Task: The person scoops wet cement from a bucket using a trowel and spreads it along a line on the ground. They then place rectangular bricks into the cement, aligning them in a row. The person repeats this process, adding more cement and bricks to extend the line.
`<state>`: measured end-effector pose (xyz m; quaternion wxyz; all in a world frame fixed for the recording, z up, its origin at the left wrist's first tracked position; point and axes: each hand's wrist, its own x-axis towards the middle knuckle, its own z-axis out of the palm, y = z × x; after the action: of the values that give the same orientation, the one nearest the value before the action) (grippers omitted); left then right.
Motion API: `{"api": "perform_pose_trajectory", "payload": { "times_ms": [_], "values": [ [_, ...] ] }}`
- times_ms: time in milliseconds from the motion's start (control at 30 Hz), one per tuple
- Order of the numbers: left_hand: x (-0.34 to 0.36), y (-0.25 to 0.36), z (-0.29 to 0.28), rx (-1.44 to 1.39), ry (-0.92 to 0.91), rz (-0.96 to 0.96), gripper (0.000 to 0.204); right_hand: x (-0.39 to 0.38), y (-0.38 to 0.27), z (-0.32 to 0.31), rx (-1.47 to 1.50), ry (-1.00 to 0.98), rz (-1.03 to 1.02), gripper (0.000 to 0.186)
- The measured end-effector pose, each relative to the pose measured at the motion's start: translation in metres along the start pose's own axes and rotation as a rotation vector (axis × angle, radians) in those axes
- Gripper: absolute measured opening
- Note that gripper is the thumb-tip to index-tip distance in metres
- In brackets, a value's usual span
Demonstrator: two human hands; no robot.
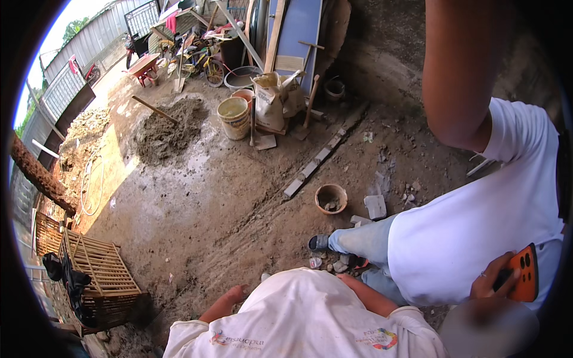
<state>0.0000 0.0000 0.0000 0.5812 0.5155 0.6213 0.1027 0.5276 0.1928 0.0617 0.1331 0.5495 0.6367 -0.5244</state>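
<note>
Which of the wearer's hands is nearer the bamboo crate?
Left: the left hand is right of the bamboo crate, apart from it; the right forearm is farther right, its hand hidden by the shirt.

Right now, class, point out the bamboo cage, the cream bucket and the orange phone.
Bamboo cage (100,264), head view: on its slats.
Cream bucket (236,126), head view: on its outer wall.
Orange phone (527,285), head view: on its back.

wearer's shirt (304,307): matt cloth | ground (209,224): rough earth | slatted cage (113,290): bamboo | bucket (234,126): plastic | phone (525,283): smooth
</note>
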Motion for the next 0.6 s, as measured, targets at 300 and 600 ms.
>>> {"api": "perform_pose_trajectory", "payload": {
  "times_ms": [300,600],
  "values": [
    [-0.037,0.034,-0.018,0.234,-0.027,-0.163,0.069,-0.009,-0.015,0.011,-0.009,0.002,-0.016,0.041],
    [-0.028,0.044,-0.018,0.201,0.006,-0.157,0.067,-0.010,-0.017,0.000,-0.007,0.015,0.004,0.037]
  ]
}}
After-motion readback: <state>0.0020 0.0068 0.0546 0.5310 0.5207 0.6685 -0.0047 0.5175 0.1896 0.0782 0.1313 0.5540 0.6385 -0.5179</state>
